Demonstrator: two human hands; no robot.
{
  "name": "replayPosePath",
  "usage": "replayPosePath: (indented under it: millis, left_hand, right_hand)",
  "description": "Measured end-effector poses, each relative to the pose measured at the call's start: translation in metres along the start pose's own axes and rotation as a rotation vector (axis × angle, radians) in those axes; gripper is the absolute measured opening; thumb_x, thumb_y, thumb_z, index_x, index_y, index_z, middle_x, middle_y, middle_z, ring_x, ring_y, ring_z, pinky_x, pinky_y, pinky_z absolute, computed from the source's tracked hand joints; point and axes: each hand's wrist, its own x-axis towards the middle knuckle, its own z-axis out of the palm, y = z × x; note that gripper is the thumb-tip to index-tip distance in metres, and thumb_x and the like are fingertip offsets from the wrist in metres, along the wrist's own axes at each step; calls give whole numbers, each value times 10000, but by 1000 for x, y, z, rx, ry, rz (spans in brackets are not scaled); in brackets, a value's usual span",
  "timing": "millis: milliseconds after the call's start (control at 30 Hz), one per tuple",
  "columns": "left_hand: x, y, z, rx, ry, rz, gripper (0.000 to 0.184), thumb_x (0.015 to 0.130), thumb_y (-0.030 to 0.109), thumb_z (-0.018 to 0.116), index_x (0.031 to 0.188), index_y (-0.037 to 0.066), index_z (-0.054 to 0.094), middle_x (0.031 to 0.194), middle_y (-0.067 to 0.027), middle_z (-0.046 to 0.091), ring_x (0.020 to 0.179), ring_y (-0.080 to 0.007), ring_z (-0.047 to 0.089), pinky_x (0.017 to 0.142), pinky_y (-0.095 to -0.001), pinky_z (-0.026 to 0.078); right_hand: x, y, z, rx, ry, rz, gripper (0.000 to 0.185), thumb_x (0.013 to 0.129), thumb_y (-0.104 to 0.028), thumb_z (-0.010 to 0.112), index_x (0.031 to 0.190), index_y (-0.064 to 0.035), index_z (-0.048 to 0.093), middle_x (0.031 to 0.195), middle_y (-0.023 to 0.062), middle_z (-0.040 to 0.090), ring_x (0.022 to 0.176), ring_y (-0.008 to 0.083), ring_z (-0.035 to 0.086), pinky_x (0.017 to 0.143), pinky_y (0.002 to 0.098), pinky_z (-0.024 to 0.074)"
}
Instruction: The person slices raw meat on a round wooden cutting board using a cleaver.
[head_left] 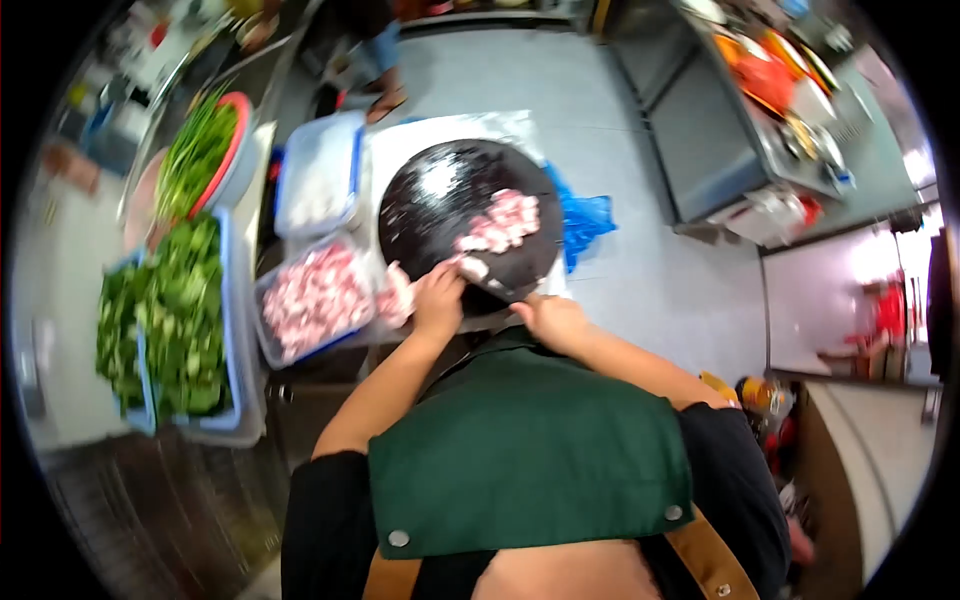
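From my end the knife is tough to read: the right hand covers its handle and the blade blurs into the dark board. Can't tell where the left hand's fingers stop on the pale piece. Whitish stuff in the box left of centre? Too smeared for me. The person up top gets cut off, and the orange clutter, upper right, is mush.

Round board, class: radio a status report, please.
Left hand at a meat piece; right hand holding knife. Cut meat on board. Meat tub beside board, apparently not blocking.
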Motion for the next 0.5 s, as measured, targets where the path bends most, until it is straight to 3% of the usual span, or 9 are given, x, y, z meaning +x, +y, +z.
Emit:
replayPosePath:
  millis: [233,367,467,500]
  left_hand:
    - [-4,-6,6,23,-103,-104,205,695,48,528,858,53,651,1018,-71,599,1047,-268,499,851,-398,396]
    - [-1,-8,5,32,-135,-68,221,694,61,531,864,96,667,1004,-25,609,1021,-259,500,855,-392,393]
    - [-3,-10,6,-34,-57,-32,176,685,65,535,802,103,661,904,15,619,1003,-222,507,846,-377,396]
    - [-4,-12,6,-63,-62,-37,178,677,44,545,808,101,650,929,-1,606,994,-233,508,847,-377,397]
  right_hand:
    - [37,-13,2,-58,-9,-116,427,890,-389,469,714,-19,592,679,202,620,632,368,615,575,435,498]
    - [96,-35,18,3,-42,-87,457,899,-408,406,815,-20,630,828,208,637,797,357,626,726,447,487]
    - [134,2,15,-33,-92,-322,348,915,-319,386,1026,-47,574,784,219,623,725,365,616,696,478,471]
    - [126,2,-2,115,-105,-220,328,919,-300,375,991,-44,566,757,216,612,714,374,606,657,458,474]
